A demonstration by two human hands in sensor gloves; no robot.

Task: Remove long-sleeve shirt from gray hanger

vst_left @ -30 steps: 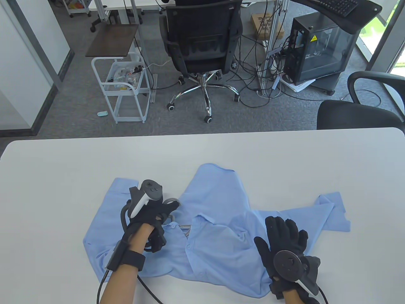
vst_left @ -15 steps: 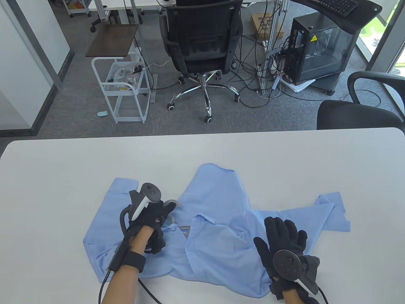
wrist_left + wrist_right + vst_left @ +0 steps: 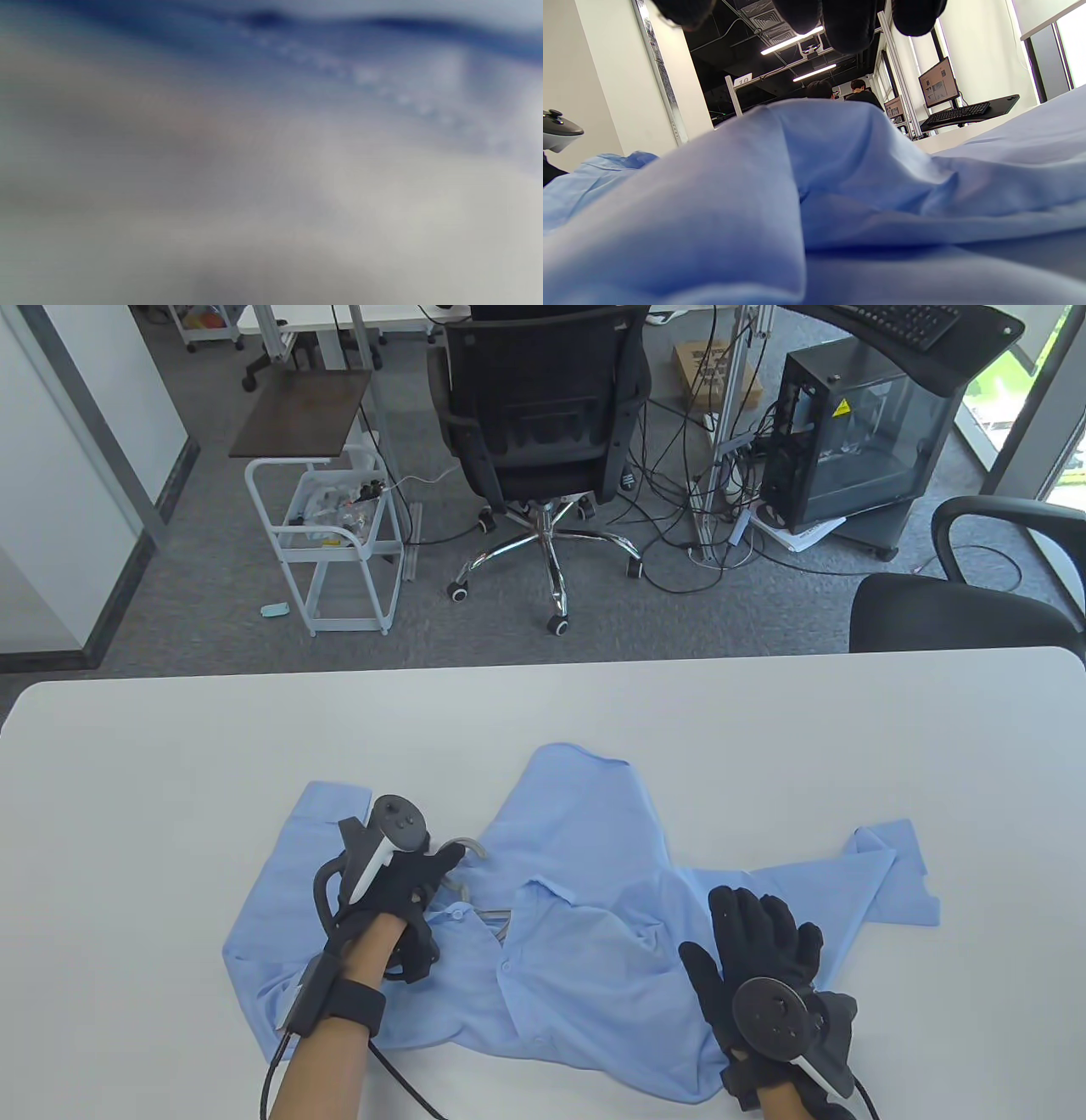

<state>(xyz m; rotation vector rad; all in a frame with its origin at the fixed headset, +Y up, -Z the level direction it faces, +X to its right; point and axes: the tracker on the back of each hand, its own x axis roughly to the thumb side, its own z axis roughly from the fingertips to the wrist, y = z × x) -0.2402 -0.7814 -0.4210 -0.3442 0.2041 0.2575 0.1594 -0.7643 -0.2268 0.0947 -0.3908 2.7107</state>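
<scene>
A light blue long-sleeve shirt lies crumpled on the white table. The gray hanger pokes out at the collar; only its hook and a bit of the neck show, the rest is under the cloth. My left hand grips the hanger's neck just below the hook. My right hand lies flat with fingers spread on the shirt's right side. The right wrist view shows folds of the shirt up close. The left wrist view is a blur of blue cloth.
A black office chair stands at the table's far right edge. Another black chair, a white cart and a computer tower stand on the floor beyond the table.
My left hand has drawn slightly left and toward me with the hanger's hook. The right hand has stayed flat on the shirt.
</scene>
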